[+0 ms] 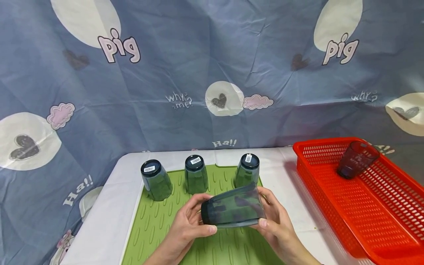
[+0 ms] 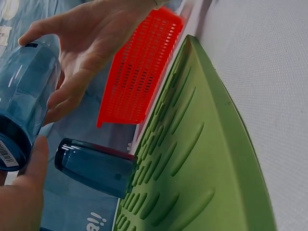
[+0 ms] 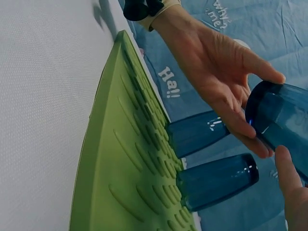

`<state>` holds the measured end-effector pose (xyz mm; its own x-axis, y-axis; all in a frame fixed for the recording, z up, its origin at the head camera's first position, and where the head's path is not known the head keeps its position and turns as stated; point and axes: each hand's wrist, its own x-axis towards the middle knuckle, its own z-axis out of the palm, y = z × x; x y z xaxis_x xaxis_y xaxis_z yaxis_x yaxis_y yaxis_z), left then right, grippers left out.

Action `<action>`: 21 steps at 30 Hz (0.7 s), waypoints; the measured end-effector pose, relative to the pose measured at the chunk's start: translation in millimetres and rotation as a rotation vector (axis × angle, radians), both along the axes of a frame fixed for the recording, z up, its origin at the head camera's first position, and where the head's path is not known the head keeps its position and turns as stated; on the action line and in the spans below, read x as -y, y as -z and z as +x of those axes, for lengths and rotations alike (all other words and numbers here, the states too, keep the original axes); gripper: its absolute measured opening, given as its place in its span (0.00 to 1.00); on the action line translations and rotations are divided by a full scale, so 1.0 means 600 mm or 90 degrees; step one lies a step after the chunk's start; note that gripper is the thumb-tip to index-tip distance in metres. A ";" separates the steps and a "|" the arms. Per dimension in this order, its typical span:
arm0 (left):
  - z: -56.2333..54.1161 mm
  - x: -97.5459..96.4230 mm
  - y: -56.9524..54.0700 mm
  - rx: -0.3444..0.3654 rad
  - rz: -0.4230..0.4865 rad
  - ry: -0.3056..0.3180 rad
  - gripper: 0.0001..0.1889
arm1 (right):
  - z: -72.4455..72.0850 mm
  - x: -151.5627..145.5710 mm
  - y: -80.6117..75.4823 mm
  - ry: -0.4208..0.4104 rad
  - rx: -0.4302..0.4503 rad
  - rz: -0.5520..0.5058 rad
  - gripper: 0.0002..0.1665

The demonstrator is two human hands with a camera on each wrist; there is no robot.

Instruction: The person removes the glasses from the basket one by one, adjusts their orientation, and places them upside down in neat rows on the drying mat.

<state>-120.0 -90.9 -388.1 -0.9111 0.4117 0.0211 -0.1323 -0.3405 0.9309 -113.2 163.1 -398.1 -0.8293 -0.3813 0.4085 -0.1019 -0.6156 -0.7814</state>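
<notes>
Both hands hold a dark blue-grey drinking glass [image 1: 232, 207] on its side above the green ridged mat [image 1: 149, 224]. My left hand [image 1: 188, 223] grips the thick base end, thumb in front. At the rim end, my right hand [image 1: 275, 217] pinches the glass with its thumb on the near side. Several matching glasses stand upside down in a row behind: one at left [image 1: 157, 180], one in the middle [image 1: 195, 175], one at right [image 1: 247, 171]. The left wrist view shows a barcode label on the base of the held glass [image 2: 26, 91].
A red perforated basket [image 1: 326, 200] sits on the right, with another glass [image 1: 356, 160] leaning in its far corner. White cloth [image 1: 99, 224] covers the table around the mat. Behind hangs a blue printed cloth [image 1: 185, 73].
</notes>
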 end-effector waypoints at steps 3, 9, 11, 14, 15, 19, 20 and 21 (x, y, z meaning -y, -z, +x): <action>0.001 -0.001 0.001 -0.004 0.008 0.001 0.35 | 0.000 0.000 -0.001 -0.002 0.001 0.001 0.35; 0.003 -0.003 0.001 -0.003 0.012 -0.007 0.35 | -0.002 -0.002 0.000 0.015 -0.006 0.024 0.34; 0.003 -0.001 0.001 -0.009 0.011 -0.010 0.35 | -0.002 -0.003 -0.002 0.029 -0.001 0.044 0.33; 0.002 0.001 0.002 -0.026 0.013 -0.012 0.34 | -0.001 -0.004 -0.004 0.043 0.008 0.074 0.32; 0.002 0.002 0.002 -0.029 0.014 -0.014 0.34 | -0.001 -0.005 -0.005 0.045 0.010 0.083 0.32; 0.001 0.002 0.002 -0.028 0.012 -0.022 0.35 | -0.003 -0.008 -0.005 0.042 0.005 0.102 0.33; 0.001 0.002 0.002 -0.025 0.009 -0.026 0.35 | -0.003 -0.008 -0.004 0.039 -0.001 0.106 0.33; 0.001 0.002 0.001 -0.020 0.006 -0.029 0.35 | -0.004 -0.008 -0.004 0.038 -0.008 0.108 0.34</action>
<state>-119.5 -91.8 -388.9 -0.9274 0.3701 0.0541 -0.0871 -0.3544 0.9310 -115.6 168.1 -395.9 -0.8475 -0.3965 0.3528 -0.1445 -0.4672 -0.8722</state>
